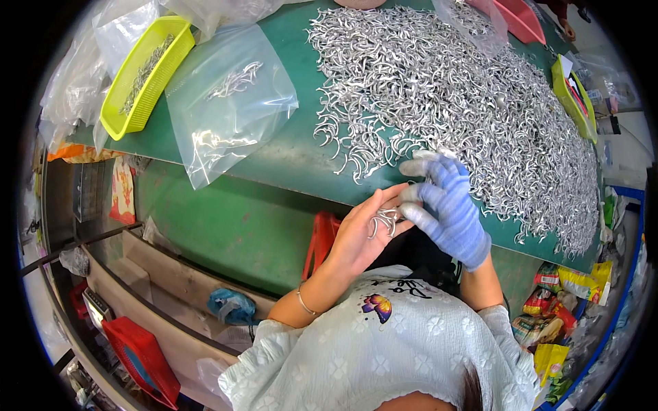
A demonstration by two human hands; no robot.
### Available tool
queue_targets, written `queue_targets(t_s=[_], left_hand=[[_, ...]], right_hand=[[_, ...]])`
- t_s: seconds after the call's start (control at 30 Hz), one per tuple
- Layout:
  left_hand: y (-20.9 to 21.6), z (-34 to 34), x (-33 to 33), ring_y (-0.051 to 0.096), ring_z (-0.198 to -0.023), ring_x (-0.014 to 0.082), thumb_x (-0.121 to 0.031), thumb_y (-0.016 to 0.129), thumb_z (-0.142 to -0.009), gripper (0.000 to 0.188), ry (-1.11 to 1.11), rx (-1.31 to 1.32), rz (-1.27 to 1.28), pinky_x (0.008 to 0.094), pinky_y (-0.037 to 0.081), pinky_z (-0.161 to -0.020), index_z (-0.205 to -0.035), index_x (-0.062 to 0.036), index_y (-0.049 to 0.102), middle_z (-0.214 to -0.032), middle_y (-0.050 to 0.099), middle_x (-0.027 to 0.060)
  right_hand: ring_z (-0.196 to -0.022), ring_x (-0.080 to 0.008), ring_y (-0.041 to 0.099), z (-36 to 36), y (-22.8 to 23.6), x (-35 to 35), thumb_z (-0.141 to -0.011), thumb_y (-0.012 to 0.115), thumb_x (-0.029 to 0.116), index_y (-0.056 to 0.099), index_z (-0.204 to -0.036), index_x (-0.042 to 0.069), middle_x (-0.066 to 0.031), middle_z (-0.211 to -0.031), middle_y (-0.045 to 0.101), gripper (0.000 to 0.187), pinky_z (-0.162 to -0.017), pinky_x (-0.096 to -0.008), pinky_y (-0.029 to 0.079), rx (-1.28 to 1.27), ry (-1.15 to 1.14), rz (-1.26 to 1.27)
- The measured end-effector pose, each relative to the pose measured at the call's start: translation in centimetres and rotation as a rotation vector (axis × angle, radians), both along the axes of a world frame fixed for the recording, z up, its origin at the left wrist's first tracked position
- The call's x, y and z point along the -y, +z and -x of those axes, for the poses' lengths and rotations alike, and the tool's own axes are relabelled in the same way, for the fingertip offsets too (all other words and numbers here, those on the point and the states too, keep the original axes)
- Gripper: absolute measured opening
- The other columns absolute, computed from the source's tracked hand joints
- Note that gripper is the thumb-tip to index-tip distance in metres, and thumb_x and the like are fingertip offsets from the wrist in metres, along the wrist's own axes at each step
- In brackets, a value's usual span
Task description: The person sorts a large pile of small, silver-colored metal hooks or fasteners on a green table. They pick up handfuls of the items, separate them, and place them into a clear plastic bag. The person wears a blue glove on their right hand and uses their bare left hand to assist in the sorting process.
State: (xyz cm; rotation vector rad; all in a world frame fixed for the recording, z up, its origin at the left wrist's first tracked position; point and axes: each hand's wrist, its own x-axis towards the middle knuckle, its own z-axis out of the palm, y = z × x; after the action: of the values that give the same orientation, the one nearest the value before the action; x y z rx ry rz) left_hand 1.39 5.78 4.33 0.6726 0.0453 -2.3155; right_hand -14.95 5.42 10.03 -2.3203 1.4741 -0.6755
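My bare left hand [360, 236] is cupped palm up in front of the table's near edge. Several curved silver metal pieces [384, 222] lie in it, held at the palm and fingers. Over its fingertips reaches my right hand [449, 209], in a blue striped glove with greyish fingertips. The gloved fingers are bent and spread apart, with the thumb close to the held pieces; nothing shows gripped between them. Just beyond both hands spreads a large pile of the same curved metal pieces [439, 89], covering much of the green table [301, 147].
On the table's left lie a clear plastic bag [233, 130] with some metal pieces on or in it and a yellow-green basket [113, 127] holding more. Another such basket [579, 113] and a pink tray [524, 24] stand far right. A red stool [320, 243] is below the edge.
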Motion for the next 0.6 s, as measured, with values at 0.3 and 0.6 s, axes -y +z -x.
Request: queue_targets(t_s=[0.3, 0.6], left_hand=[[-1.6, -1.1, -0.7, 0.059, -0.116, 0.03, -0.028, 0.039, -0.104, 0.045, -0.085, -0.016, 0.135, 0.0386, 0.051, -0.096, -0.129, 0.0089, 0.048, -0.128, 0.056, 0.0253], [-1.2, -1.1, -0.6, 0.045, -0.131, 0.036, -0.025, 0.038, -0.104, 0.049, -0.043, -0.02, 0.179, 0.0415, 0.042, -0.107, -0.135, 0.0127, 0.04, -0.14, 0.044, 0.028]], right_hand=[[-0.108, -0.0277, 0.053, -0.4, -4.0, 3.9, -0.076, 0.07, 0.019, 0.068, -0.083, 0.011, -0.0053, -0.106, 0.064, 0.01, -0.105, -0.0489, 0.027, -0.17, -0.267, 0.189], [-0.108, -0.0278, 0.053, 0.3, -4.6, 3.3, -0.074, 0.072, 0.021, 0.067, -0.083, 0.011, -0.005, -0.108, 0.063, 0.015, -0.103, -0.0487, 0.029, -0.162, -0.36, 0.229]])
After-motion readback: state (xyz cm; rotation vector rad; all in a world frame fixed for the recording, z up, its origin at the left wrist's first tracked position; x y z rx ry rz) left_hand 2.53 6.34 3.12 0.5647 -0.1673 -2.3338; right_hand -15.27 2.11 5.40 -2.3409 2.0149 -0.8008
